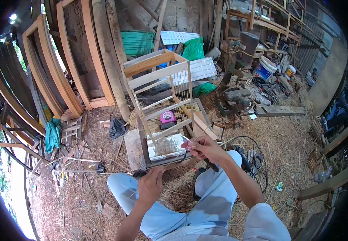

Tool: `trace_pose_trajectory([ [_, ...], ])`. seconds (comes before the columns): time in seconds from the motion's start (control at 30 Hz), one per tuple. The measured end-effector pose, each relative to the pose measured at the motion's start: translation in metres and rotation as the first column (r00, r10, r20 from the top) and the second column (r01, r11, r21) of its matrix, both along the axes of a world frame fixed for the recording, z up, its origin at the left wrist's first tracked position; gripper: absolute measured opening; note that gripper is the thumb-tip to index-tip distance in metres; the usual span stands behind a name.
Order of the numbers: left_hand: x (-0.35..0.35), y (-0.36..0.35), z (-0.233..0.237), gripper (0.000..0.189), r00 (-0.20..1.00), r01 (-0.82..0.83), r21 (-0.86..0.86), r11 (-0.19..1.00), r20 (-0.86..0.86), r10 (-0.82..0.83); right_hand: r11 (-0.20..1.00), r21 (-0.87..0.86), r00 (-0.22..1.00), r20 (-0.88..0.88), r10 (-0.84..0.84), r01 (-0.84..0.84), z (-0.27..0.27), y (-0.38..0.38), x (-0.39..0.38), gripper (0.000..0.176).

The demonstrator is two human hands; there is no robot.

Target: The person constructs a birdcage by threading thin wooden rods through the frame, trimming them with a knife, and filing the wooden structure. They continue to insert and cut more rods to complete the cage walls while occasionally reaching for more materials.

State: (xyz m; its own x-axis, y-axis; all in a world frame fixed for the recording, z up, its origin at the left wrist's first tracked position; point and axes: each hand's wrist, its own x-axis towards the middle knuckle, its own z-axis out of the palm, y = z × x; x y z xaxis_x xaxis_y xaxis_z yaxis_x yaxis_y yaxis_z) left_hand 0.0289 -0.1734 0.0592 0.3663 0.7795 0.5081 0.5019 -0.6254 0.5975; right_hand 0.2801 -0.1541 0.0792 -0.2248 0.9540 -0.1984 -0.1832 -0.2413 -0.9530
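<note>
A slim wooden frame (pixel 160 76) with thin upright bars, like a small cage, stands on a low table (pixel 174 162) in front of me. My left hand (pixel 150 185) is at the table's near left corner, its fingers pinched together; what they hold is too small to make out. Over the table's near right edge, my right hand (pixel 206 149) is closed, thumb and fingertips pressed together beside a small pink spot. A dark, handle-like piece (pixel 211 165) sticks out below its palm. Inside the frame's outline shows a pink tape measure (pixel 167 117).
Tall wooden frames (pixel 61 68) lean on the left wall. A bench vise (pixel 238 100) stands to the right, near a white-and-blue bucket (pixel 265 68). Black cable (pixel 258 146) lies right of my knee. Shavings and sticks cover the floor (pixel 81 193).
</note>
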Motion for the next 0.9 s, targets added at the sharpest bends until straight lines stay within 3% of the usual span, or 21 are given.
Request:
trace_pose_trajectory([
  [0.07,0.006,0.004,0.002,0.015,0.999,-0.026,-0.01,1.0,-0.045,0.026,1.0,0.002,0.998,-0.055,-0.022,0.022,0.0,-0.008,-0.022,0.032],
  [0.13,0.018,0.007,0.002,0.014,1.0,-0.02,-0.055,0.998,0.002,0.02,0.994,0.053,0.994,-0.043,0.1,-0.098,-0.004,-0.014,-0.045,0.032],
  [0.2,0.024,0.01,0.004,0.013,0.999,-0.008,-0.094,0.996,0.053,0.013,0.995,0.065,0.997,-0.033,0.076,-0.074,-0.002,-0.012,-0.048,0.03],
  [0.3,0.014,0.006,0.002,0.014,1.0,0.0,-0.12,0.993,0.03,0.004,0.994,-0.035,0.994,-0.026,-0.102,0.101,-0.004,-0.004,-0.032,0.024],
  [0.37,0.002,0.007,-0.01,0.013,0.997,0.038,-0.064,0.997,0.062,-0.034,0.996,-0.033,0.995,-0.046,-0.088,0.086,-0.006,0.0,-0.008,0.024],
  [0.5,-0.011,0.001,-0.019,0.013,0.994,0.09,-0.112,0.99,0.064,-0.083,0.987,-0.081,0.99,-0.02,-0.142,0.14,-0.007,0.0,0.005,0.02],
  [0.6,-0.028,-0.002,-0.014,0.013,1.0,-0.003,-0.114,0.993,0.002,0.003,0.958,-0.044,0.958,0.054,-0.283,0.285,-0.01,0.008,0.037,0.02],
  [0.67,-0.052,0.003,-0.018,0.011,0.992,-0.125,-0.163,0.979,-0.025,0.123,0.861,-0.037,0.862,0.037,-0.506,0.507,-0.019,0.021,0.076,0.015],
  [0.8,-0.065,0.019,-0.014,0.007,0.987,-0.147,-0.153,0.977,0.046,0.155,0.908,0.07,0.91,-0.069,-0.408,0.412,-0.004,0.018,0.089,0.019],
  [0.87,-0.045,0.021,-0.004,0.007,0.978,-0.163,-0.166,0.973,0.102,0.181,0.965,0.137,0.868,0.421,-0.262,0.225,-0.006,0.013,0.043,0.024],
  [0.9,-0.037,0.024,-0.003,0.006,0.982,-0.148,-0.146,0.978,0.099,0.163,0.966,0.142,0.866,0.427,-0.259,0.218,-0.019,0.014,0.028,0.024],
])
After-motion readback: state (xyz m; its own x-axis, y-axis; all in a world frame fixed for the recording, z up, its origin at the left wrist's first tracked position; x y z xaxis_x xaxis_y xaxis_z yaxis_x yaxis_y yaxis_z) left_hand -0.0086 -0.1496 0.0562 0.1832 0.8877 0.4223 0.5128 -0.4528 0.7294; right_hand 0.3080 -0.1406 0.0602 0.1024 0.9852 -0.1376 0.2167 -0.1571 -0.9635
